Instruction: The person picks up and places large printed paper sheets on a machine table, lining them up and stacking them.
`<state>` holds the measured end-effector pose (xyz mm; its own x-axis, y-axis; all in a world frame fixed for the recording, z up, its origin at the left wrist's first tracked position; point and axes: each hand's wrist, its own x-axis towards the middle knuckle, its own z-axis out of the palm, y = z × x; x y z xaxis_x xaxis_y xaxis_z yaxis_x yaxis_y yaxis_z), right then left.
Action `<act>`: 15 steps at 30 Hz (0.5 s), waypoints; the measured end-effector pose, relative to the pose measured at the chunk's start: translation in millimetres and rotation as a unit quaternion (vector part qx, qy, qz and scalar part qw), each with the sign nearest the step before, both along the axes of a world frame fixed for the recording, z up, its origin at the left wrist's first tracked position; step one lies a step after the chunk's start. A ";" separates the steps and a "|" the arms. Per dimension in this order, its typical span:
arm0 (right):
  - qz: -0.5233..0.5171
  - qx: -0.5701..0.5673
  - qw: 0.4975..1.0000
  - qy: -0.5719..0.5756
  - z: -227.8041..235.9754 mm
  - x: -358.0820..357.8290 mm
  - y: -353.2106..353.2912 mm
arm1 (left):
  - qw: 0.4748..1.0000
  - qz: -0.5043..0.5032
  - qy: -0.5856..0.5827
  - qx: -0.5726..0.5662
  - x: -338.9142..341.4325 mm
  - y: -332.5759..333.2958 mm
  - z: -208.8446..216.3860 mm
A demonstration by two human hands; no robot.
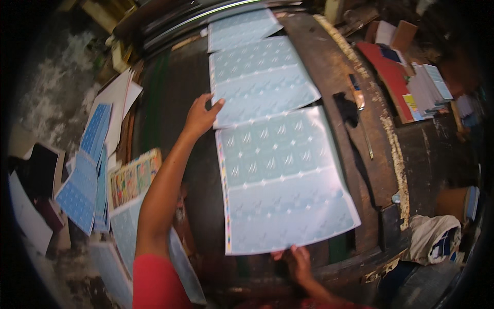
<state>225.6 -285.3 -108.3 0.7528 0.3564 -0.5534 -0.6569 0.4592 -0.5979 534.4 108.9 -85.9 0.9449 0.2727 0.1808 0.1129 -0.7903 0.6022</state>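
Observation:
Three pale blue-green printed sheets lie in a row on a dark table (170, 103), running away from me. The near sheet (288, 206) has rows of white motifs and a strip of colour marks on its left edge. Beyond it are the middle sheet (260, 85) and the far sheet (242, 30). My left hand (200, 117) is at the middle sheet's left edge, thumb and fingers apart, with the thumb over the margin. At the front edge of the near sheet, my right hand (297, 262) pinches the paper, its fingers partly under the edge.
Long metal bars (190, 23) cross the table's far end. To the right lie a brush-like tool (356, 92), a black cloth (346, 109) and a red board (383, 77) with paper stacks (424, 92). Blue printed sheets (82, 185) and a colourful print (134, 175) are on the left.

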 end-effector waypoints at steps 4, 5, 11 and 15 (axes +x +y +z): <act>-0.034 -0.011 0.998 -0.054 1.2 12.6 13.1 | 0.988 -0.117 -0.025 0.097 -133.6 -67.8 85.9; -0.036 0.017 0.997 -0.070 4.8 13.9 15.4 | 0.986 -0.130 -0.003 0.101 -178.8 -78.4 102.0; 0.042 0.106 0.983 -0.147 67.7 -5.9 25.1 | 0.980 -0.033 0.128 0.152 -414.4 -101.8 155.4; 0.300 0.261 0.847 -0.354 182.8 -28.7 17.3 | 0.965 -0.019 0.210 0.157 -528.8 -139.1 106.1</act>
